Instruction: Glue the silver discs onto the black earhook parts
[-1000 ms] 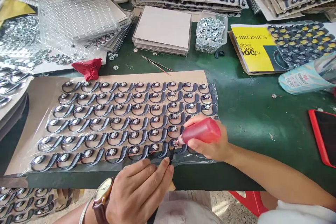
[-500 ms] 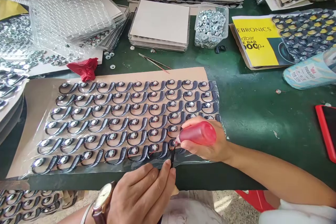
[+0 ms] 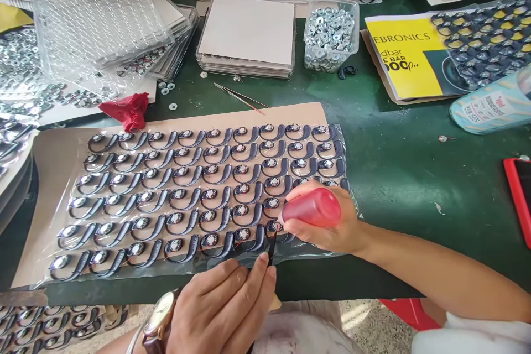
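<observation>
My right hand (image 3: 342, 221) is wrapped round a small squeeze bottle of pink-red liquid (image 3: 313, 207), its nozzle pointing down-left at a small round speaker-like part (image 3: 274, 226) in the front row. My left hand (image 3: 226, 301), with a watch on the wrist, pinches dark tweezers (image 3: 272, 248). Their tip meets the same part, close to the nozzle. Rows of black curved ear-hook pieces (image 3: 218, 174), each with a round silver-centred part, lie on a clear plastic sheet over tan cardboard (image 3: 53, 168). My right hand hides a few of the pieces.
A second pair of tweezers (image 3: 240, 98) lies behind the cardboard, near a crumpled red cloth (image 3: 126, 112). Further back are a clear tub of metal washers (image 3: 331, 33), a stack of clear trays (image 3: 249, 33) and a yellow printed box panel (image 3: 402, 55). A red-edged phone (image 3: 516, 193) lies right.
The view has shifted slightly. Both hands, the bottle and the tweezers stay at the same part, with hardly any movement.
</observation>
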Tool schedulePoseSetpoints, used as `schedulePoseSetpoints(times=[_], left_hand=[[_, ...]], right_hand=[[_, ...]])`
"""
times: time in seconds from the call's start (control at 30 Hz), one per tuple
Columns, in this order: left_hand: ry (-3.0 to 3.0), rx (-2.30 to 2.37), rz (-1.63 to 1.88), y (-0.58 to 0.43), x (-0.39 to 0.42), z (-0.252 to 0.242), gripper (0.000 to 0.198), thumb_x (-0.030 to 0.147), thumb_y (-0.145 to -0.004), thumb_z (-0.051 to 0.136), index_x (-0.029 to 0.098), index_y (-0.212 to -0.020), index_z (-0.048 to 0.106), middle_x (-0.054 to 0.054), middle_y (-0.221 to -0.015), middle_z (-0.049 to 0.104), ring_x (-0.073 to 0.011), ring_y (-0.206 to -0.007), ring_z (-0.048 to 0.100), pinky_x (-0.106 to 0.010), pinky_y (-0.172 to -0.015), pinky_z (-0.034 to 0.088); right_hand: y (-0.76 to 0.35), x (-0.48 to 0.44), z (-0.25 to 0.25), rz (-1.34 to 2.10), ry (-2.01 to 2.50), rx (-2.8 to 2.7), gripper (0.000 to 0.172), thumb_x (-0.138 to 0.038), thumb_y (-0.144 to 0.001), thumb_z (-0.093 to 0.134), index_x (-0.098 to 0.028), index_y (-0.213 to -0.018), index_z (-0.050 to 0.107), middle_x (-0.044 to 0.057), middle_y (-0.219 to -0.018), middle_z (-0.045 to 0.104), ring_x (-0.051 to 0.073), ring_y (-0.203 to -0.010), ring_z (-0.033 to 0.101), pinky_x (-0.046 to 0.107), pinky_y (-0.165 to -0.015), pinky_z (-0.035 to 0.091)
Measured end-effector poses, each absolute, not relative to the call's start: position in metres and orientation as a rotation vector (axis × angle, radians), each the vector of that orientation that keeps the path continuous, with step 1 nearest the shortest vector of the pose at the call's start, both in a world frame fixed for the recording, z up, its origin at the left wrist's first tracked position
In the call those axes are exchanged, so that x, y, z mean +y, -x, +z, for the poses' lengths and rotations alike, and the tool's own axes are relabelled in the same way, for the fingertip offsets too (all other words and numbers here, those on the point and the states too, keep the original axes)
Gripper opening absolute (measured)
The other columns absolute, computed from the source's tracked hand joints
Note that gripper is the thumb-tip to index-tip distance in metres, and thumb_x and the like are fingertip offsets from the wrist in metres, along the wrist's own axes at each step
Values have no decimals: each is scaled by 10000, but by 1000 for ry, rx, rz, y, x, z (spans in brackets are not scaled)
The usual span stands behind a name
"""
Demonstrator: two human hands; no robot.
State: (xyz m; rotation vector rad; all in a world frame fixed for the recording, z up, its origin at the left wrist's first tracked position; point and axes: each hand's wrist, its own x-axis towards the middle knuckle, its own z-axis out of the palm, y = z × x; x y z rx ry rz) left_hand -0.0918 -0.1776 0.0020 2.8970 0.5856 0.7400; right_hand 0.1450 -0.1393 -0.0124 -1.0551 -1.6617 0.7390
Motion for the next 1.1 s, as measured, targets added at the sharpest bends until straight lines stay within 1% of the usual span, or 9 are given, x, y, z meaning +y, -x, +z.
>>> schedulePoseSetpoints(times=[0.17, 0.27, 0.33, 0.5, 0.63, 0.7, 0.8, 0.97, 1.1], left_hand=[[-2796, 615, 745, 90, -173, 11, 214, 80, -924, 509, 32, -1028, 690, -146, -1037, 732, -182, -869, 689, -313, -685, 538], [-2725, 622, 662, 93, -168, 16, 216, 116, -931, 534, 45, -1071, 682, -130, -1086, 721, -184, -931, 673, -329, -744, 532], [-2687, 616, 669, 94, -164, 17, 231, 124, -937, 526, 56, -1100, 676, -120, -1107, 715, -188, -957, 663, -340, -766, 522], [-2651, 604, 699, 95, -160, 16, 263, 103, -919, 509, 60, -1123, 670, -116, -1121, 708, -192, -912, 660, -346, -728, 507], [-2662, 602, 686, 92, -154, 24, 229, 73, -875, 535, 65, -1042, 692, -98, -1036, 734, -170, -850, 666, -315, -704, 516], [-2641, 611, 693, 89, -149, 28, 232, 49, -862, 513, 69, -1004, 695, -86, -981, 744, -148, -802, 663, -293, -690, 520], [-2552, 659, 744, 86, -141, 31, 247, 35, -852, 493, 80, -994, 690, -74, -949, 746, -135, -766, 664, -279, -679, 526], [-2421, 791, 761, 83, -130, 32, 171, 49, -845, 558, 113, -941, 684, -31, -874, 745, -122, -730, 677, -255, -693, 543], [-2331, 850, 741, 85, -127, 31, 170, 39, -841, 564, 133, -932, 672, -22, -870, 737, -117, -728, 681, -235, -673, 551]], right_hand=[[-148, -141, -13, 757, 1122, -1642, 144, -282, -827, 718, -184, -738, 661, 9, -691, 686, 125, -648, 669, 209, -620, 547], [-150, -142, -11, 754, 1162, -1674, 184, -274, -852, 683, -172, -699, 674, 20, -665, 686, 125, -589, 650, 230, -589, 537], [-150, -143, -9, 763, 1152, -1667, 182, -265, -851, 678, -171, -696, 670, 17, -640, 679, 123, -560, 637, 231, -559, 531], [-149, -143, -9, 777, 1098, -1601, 158, -234, -822, 703, -182, -686, 642, -4, -585, 648, 127, -555, 632, 225, -538, 530], [-149, -144, -11, 786, 1083, -1595, 127, -223, -811, 708, -181, -711, 642, 6, -626, 674, 130, -563, 643, 225, -536, 535], [-148, -144, -12, 785, 1083, -1601, 117, -227, -808, 710, -180, -721, 648, 8, -645, 686, 131, -572, 650, 226, -540, 536], [-148, -145, -13, 753, 1065, -1626, 113, -236, -804, 721, -179, -738, 648, 9, -673, 702, 129, -590, 664, 218, -554, 539], [-148, -144, -12, 700, 1015, -1694, 127, -298, -832, 709, -198, -818, 631, 1, -709, 711, 124, -614, 683, 198, -559, 549], [-147, -144, -14, 684, 994, -1740, 259, -397, -832, 714, -181, -942, 622, 13, -710, 716, 131, -600, 684, 216, -563, 553]])
